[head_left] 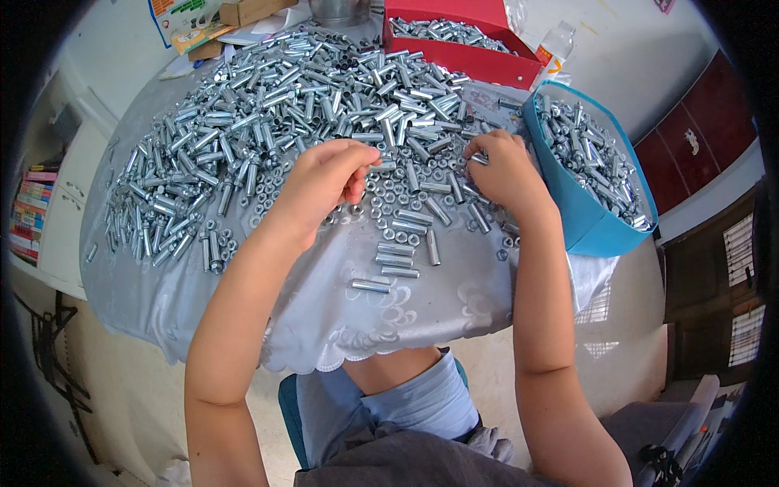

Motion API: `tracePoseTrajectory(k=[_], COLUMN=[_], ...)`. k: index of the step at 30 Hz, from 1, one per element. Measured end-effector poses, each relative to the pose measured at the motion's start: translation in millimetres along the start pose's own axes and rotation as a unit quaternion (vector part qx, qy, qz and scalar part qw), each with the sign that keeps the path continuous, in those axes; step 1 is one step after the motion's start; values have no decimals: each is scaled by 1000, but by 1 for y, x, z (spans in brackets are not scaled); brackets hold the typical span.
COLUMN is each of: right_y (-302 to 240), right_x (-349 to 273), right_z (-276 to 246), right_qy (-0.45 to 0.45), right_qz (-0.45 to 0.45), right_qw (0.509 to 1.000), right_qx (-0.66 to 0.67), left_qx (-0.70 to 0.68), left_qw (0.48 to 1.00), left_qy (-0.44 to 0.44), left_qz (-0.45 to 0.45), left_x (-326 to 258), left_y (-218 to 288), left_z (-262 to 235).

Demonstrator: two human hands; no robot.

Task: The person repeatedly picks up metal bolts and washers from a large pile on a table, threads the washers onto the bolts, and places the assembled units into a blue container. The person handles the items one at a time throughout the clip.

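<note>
My left hand [324,178] is closed, thumb and fingers pinched around one end of a shiny metal sleeve [384,167], which points right. Its fingers partly hide the grip. To the right, my right hand [510,172] is curled over the edge of the pile, with a small silvery metal piece [479,158] at its fingertips; its exact kind is mostly hidden. Between and below the hands lie loose hex nuts [391,197] and several metal sleeves [432,247]. A big heap of sleeves and bolts [324,97] spreads beyond both hands.
A blue fabric bin [588,231] full of bolt assemblies stands right of my right forearm. Behind the heap are a red box [462,61] of metal parts, a plastic bottle [556,49] and a metal pot [339,12]. A grey scalloped tablecloth [324,308] covers the table.
</note>
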State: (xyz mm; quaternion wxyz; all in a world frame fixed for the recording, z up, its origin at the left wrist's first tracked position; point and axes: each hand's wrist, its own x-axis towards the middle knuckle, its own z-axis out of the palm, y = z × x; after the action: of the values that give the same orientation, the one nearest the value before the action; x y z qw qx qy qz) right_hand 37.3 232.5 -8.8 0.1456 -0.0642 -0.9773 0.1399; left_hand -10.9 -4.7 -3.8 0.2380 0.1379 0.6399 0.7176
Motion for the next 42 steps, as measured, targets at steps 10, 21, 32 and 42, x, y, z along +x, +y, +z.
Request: tracePoseTrajectory(k=[10,21,32,42], right_y=[2,-4,-46,-54], right_x=[0,3,-4,-6], right_z=[-4,-5,-10,-4], right_qy=[-12,3,-193,-196], right_qz=[-55,-27,-60,-57], right_qw=[997,993,809,781], right_qx=[44,114,552,590], left_qx=[8,22,28,-42], left_qw=[1000,1000,998,997], left_qy=[-4,-8,-45,-68], left_qz=[-4,3,13,0], left_x=[-2,-2,-1,-3], left_y=[1,1,-7,-2], left_z=[1,2,6,8])
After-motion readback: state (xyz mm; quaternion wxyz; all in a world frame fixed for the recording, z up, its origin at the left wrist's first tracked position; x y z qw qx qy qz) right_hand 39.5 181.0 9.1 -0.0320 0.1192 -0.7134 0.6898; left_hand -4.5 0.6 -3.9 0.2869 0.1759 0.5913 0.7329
